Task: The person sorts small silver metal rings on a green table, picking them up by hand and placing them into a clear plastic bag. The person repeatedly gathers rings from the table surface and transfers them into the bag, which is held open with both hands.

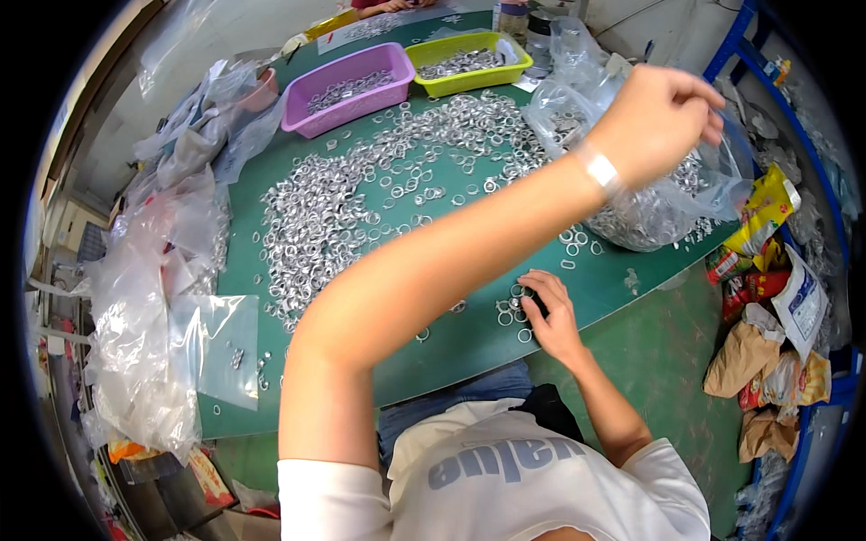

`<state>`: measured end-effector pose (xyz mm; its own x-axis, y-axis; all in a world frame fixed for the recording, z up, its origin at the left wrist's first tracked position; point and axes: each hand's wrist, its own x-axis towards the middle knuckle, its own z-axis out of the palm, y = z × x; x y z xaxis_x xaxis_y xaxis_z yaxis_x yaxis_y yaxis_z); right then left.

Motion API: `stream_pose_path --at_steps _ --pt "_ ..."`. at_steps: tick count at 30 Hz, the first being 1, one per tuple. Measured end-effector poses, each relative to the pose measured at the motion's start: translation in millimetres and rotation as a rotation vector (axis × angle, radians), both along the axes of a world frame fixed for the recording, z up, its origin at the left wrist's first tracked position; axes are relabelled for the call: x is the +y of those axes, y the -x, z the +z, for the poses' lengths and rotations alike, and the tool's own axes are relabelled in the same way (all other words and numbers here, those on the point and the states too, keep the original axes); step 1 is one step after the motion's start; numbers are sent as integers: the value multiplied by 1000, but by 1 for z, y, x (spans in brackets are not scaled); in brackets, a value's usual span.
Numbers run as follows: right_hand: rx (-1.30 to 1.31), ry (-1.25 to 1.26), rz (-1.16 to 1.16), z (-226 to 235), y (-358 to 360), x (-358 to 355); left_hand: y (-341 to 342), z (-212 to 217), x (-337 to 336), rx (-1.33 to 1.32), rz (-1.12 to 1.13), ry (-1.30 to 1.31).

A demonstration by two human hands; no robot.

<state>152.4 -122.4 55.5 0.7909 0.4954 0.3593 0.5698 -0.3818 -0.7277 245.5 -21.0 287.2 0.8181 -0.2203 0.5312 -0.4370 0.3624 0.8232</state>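
Note:
Many small silvery metal rings [311, 216] lie heaped and scattered over the green table [469, 347]. My left arm stretches across the table to the right. My left hand [657, 122], slightly blurred, hangs above a clear plastic bag [645, 221] of rings; its fingers are bent but apart, and nothing shows in them. My right hand [555, 320] rests at the near table edge beside a small group of rings [507, 311]. Its thumb and fingers are apart, with rings at the fingertips; the palm side is hidden.
A purple basket [347, 90] and a yellow-green basket [471, 63], both with metal parts, stand at the back. Plastic bags [135, 307] crowd the left edge. Blue shelving [735, 41] and packages [749, 347] are on the right. Another person's hand [394, 5] shows at the far end.

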Motion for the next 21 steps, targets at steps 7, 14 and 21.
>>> stream_pose_path --at_steps 7,14,21 --pt "-42 275 405 19 -11 -4 121 -179 114 -9 700 -1198" --pt "-216 278 402 2 -9 9 131 -224 108 46 780 -1284" --pt "-371 240 183 -4 -7 16 125 -227 109 28 816 -1274"
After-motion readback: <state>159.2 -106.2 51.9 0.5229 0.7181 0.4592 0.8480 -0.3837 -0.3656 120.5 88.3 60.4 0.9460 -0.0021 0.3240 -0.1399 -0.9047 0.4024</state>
